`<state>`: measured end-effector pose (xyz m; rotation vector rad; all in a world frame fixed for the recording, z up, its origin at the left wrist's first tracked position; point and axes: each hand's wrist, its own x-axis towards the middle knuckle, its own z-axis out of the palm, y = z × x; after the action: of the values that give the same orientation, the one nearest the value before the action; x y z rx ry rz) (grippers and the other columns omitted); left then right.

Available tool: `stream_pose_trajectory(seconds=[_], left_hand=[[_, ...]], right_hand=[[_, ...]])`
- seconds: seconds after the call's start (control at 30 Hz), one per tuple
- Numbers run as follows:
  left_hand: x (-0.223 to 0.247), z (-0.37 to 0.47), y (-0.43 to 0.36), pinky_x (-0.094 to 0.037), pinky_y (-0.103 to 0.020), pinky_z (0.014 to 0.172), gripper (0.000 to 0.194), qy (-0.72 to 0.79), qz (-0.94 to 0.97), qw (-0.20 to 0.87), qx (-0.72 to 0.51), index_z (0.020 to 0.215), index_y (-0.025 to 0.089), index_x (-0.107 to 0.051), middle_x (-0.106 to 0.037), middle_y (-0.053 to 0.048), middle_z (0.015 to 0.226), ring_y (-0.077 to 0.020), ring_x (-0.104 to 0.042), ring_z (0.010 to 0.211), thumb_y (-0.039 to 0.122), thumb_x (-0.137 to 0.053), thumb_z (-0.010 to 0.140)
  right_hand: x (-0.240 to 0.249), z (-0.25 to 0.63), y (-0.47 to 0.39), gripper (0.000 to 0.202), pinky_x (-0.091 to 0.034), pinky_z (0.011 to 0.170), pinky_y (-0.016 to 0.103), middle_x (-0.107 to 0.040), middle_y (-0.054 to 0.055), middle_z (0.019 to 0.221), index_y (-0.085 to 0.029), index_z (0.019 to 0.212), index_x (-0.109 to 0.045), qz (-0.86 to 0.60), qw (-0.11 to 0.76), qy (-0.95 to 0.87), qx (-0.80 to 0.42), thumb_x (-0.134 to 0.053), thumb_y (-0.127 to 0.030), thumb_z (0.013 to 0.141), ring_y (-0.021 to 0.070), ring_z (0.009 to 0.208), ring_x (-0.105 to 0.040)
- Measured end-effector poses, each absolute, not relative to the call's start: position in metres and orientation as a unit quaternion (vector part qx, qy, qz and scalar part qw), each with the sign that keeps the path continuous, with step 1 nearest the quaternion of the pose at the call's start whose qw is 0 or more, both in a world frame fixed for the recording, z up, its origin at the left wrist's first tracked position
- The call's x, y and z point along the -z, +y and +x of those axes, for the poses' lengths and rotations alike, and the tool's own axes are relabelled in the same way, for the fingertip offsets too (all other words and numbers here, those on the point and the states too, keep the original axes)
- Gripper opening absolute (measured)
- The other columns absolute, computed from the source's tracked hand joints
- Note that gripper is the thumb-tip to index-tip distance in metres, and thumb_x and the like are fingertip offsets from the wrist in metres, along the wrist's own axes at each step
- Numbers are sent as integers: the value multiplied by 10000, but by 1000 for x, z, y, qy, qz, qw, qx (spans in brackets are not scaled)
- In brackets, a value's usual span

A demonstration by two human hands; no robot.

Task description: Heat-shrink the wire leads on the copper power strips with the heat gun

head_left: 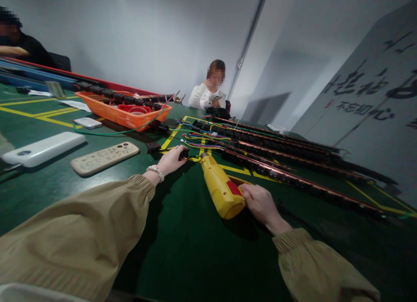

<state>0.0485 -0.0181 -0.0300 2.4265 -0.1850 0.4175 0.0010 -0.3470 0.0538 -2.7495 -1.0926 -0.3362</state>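
My right hand [259,205] is wrapped around the handle of a yellow heat gun [217,184] with a red patch on its side. The gun lies slanted above the green table, its metal nozzle turned up and away from me. Just left of the nozzle, the closed fingers of my left hand [172,160] hold a small black connector [184,154]. A short yellowish lead runs from this piece toward the nozzle tip. Behind both hands lie several long black and copper-coloured bars [257,160], with coloured wires [203,138] at their left ends.
An orange basket [120,115] full of black parts stands at the back left. Nearer are a patterned phone case [104,158], a white device [45,149] and a small white box [87,122]. One person [208,95] sits across the table, another [28,48] at far left.
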Motion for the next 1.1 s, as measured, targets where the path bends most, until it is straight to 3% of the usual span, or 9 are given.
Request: stream_pose_trajectory(seconds=[0.37,0.6,0.93,1.1], left_hand=[[33,52,-15,-459,-310,821,403,-89,909,373,-163,1132,167,-506,-600,-52,1055,-206,-572,982,274,-566,749],[30,49,-17,-458,-328,845,426,-80,910,372,-165,1123,168,-523,-589,-54,1093,-205,-560,1004,450,-541,804],[26,45,-20,-451,-311,863,349,-55,907,362,-207,1140,192,-526,-564,-49,1104,-188,-558,982,314,-530,813],[23,42,-21,-455,-285,737,308,-37,918,336,-207,1123,227,-547,-544,-36,1102,-167,-561,891,310,-508,829]], right_hand=[[-56,-7,-341,360,-377,666,257,-644,10,838,-141,844,-611,-878,124,-446,124,-292,-266,955,111,717,-566],[-55,-5,-342,364,-364,657,266,-631,16,816,-146,830,-598,-880,123,-446,112,-281,-274,954,118,697,-543],[-54,8,-353,417,-360,659,266,-634,30,800,-153,821,-601,-891,103,-430,107,-242,-313,960,130,703,-560],[-55,15,-360,465,-367,633,265,-647,44,807,-153,820,-617,-911,74,-391,106,-216,-342,958,134,673,-555]])
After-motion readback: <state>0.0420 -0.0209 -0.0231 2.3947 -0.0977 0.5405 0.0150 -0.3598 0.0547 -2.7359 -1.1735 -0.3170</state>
